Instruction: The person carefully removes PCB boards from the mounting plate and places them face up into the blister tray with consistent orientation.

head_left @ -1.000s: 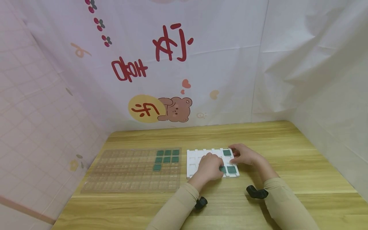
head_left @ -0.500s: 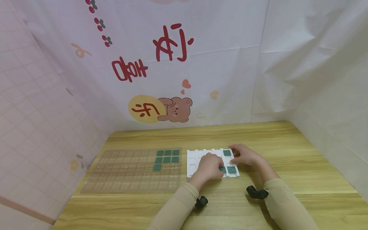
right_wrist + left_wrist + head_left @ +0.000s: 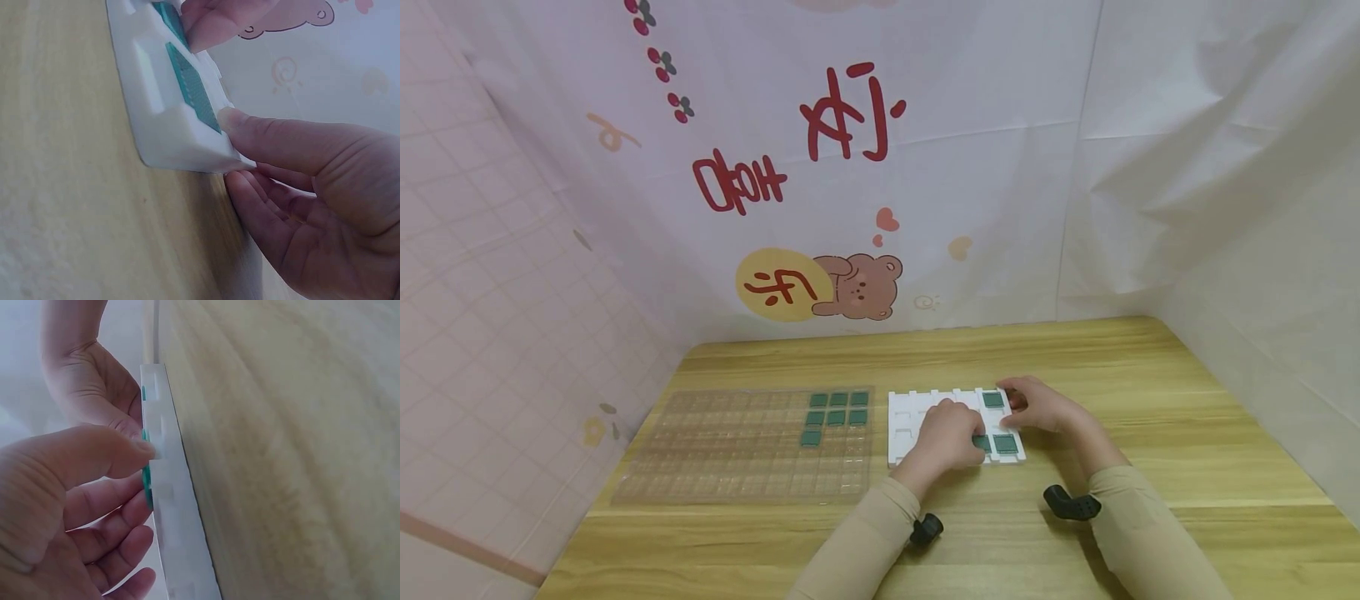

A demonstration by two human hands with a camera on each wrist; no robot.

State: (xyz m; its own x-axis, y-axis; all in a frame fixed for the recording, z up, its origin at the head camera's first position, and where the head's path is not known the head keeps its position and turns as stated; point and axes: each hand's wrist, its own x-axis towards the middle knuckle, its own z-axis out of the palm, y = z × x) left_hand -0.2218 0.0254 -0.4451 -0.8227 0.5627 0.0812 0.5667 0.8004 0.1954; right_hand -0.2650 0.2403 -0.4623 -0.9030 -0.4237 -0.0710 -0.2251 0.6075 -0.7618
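My left hand [image 3: 949, 435] is over the white plastic tray [image 3: 904, 402], its curled fingers and thumb pinching a green chip [image 3: 147, 478] at the tray's near side. Part of that chip is hidden by the fingers. In the right wrist view, another green chip [image 3: 195, 90] lies in the end pocket, beside the pinched one. My right hand [image 3: 1037, 405] grips the tray's right end, thumb on the upper edge and fingers lower down. A further green chip [image 3: 992, 400] sits in the tray's far right corner.
Left of the white tray lies a large clear plastic tray [image 3: 722, 446] with many small pockets. Several green chips [image 3: 837, 400] fill pockets near its far right corner. Both stand on a wooden table [image 3: 1120, 367], with a printed cloth [image 3: 1000, 167] behind it.
Both hands keep nearly the same place on the white tray. The chips in both trays look unmoved.
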